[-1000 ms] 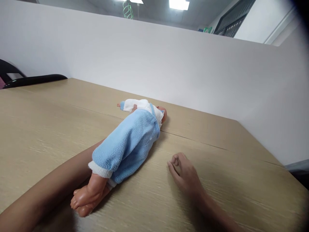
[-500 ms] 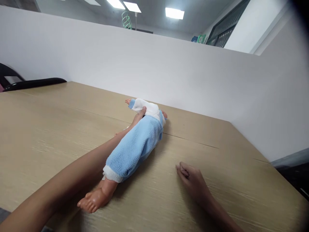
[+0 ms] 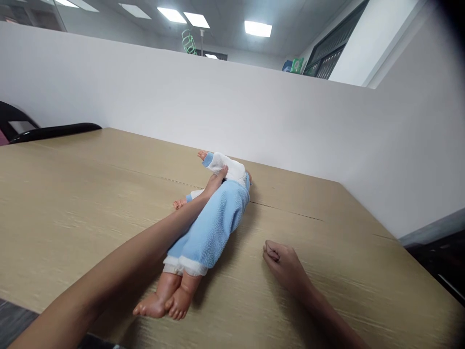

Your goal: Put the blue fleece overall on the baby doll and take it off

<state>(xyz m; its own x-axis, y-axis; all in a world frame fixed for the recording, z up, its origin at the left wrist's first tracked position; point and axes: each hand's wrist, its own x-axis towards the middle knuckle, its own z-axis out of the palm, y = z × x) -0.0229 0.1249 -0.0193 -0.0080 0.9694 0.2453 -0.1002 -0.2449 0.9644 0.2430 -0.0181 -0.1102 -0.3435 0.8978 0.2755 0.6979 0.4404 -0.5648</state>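
Observation:
A baby doll (image 3: 218, 225) in light blue fleece trousers and a white top with blue cuffs lies on its side across the wooden table (image 3: 109, 208). Its bare feet point towards me, and its head is mostly hidden at the far end. My left hand (image 3: 218, 182) grips the doll at the chest, with the thumb over the white top and the other fingers hidden behind. One doll hand shows beyond my forearm. To the right of the doll, my right hand (image 3: 282, 261) rests on the tabletop, closed in a loose fist and apart from the doll.
A white partition wall (image 3: 181, 106) runs along the table's far edge. At the left stands a black chair (image 3: 54, 131). Dark furniture (image 3: 441, 257) sits beyond the table's right edge. Over the wall, a green wire-like object (image 3: 189, 42) is visible.
The doll has rolled a little, so both feet and its second hand now show. My left hand stays on its chest. My right fist has barely moved; the camera view has shifted slightly.

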